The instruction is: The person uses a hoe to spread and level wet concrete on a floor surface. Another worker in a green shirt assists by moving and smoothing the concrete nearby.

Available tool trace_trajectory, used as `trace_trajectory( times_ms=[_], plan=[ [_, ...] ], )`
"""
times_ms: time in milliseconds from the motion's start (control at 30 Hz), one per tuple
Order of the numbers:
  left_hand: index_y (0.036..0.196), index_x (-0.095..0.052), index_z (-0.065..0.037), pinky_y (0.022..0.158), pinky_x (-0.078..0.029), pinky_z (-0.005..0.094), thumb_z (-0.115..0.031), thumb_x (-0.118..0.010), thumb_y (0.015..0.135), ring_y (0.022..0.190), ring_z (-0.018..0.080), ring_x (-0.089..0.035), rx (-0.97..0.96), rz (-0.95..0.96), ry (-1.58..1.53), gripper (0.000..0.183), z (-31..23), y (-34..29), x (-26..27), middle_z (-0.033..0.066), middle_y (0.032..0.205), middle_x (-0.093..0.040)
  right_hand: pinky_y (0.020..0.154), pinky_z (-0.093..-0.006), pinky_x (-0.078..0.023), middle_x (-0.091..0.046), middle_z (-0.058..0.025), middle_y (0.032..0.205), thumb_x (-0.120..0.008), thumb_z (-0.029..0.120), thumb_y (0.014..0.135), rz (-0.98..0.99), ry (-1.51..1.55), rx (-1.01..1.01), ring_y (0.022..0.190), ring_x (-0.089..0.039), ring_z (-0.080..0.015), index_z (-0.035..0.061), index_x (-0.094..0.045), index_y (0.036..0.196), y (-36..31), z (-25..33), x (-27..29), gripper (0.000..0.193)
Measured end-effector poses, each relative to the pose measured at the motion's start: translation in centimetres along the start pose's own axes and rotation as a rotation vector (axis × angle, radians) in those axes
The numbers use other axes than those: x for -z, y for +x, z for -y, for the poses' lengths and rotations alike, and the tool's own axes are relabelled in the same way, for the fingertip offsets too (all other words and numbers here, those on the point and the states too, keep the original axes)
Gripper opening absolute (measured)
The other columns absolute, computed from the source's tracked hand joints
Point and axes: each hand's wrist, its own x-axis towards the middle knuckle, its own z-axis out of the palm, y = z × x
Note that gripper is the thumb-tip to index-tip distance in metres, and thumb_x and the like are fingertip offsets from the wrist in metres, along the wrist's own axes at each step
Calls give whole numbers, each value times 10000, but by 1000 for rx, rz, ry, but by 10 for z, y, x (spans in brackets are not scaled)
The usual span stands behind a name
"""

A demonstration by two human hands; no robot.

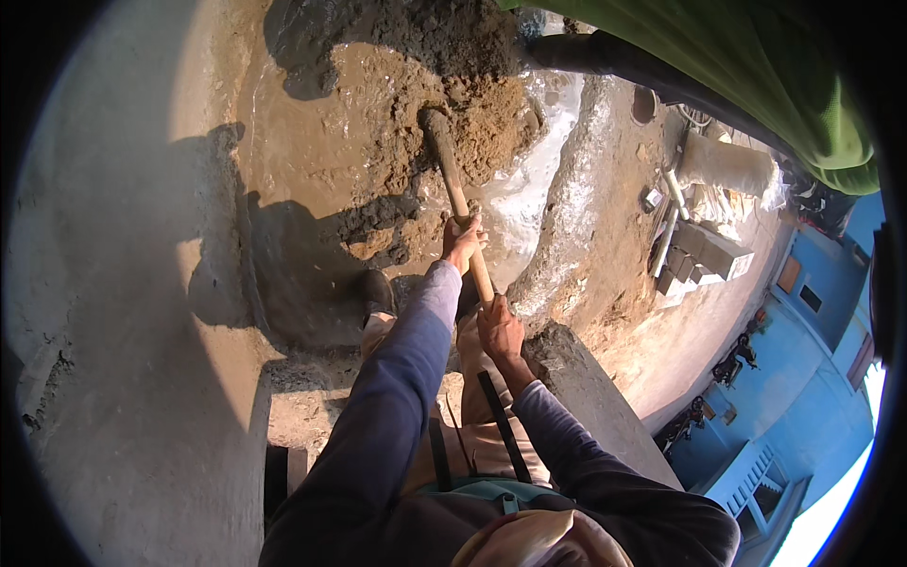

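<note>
Grip: L hand (463, 244) closed round wooden handle (451, 175) partway along; R hand (501, 329) clenched round same at its near end. Handle runs out past L hand, far end sunk in mud heap (496, 128) directly beyond grip; what's on that end is hidden, can't tell type. Step in hand, as judged: working heap w/ the tool. Next move calls for both hands firm & a steady pull or lift along handle line, as wet mud prob. drags. Edges: concrete slab (123, 246) well L of grip; pale rim (572, 189) to R of L hand; concrete block (586, 383) near R hand, on its R & nearer side, so swing there is tight. Boot (376, 291) L of R hand, to be kept clear of. Open room: wet mud (326, 151), ahead & L of grip. Another person's green garment (756, 76) ahead & R, limits swing that way.
</note>
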Motion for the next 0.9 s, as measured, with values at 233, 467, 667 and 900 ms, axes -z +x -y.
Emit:
trace_trajectory(
  times_ms=[233,467,667,900],
  plan=[
    [948,-623,-179,460,-384,256,-305,-816,878,498,73,-461,320,-3,-295,241,11,-104,11,-75,635,-484,634,-540,-535,-689,-198,804,-681,361,915,-51,-18,18,728,-695,-425,96,-522,1058,-82,-54,-35,340],
    [895,-530,-163,492,-403,289,-309,-743,954,497,101,-453,71,-128,-382,265,-63,-64,49,-60,650,-465,642,-546,-536,-692,-193,781,-629,293,947,21,-40,253,726,-693,-427,97,-505,1010,-11,13,4,239],
    [959,-575,-192,494,-417,302,-395,-766,921,508,99,-457,322,-235,-311,282,50,-101,119,-54,670,-477,715,-589,-532,-703,-251,788,-537,229,951,204,-135,137,775,-704,-464,72,-547,1055,-107,-3,-19,189],
    [934,-584,-185,433,-391,286,-289,-783,909,456,109,-439,319,-218,-389,227,38,-153,71,-54,621,-475,751,-581,-535,-729,-218,856,-568,355,960,253,-85,27,826,-720,-430,114,-562,1082,-135,-29,14,270]
  ],
)
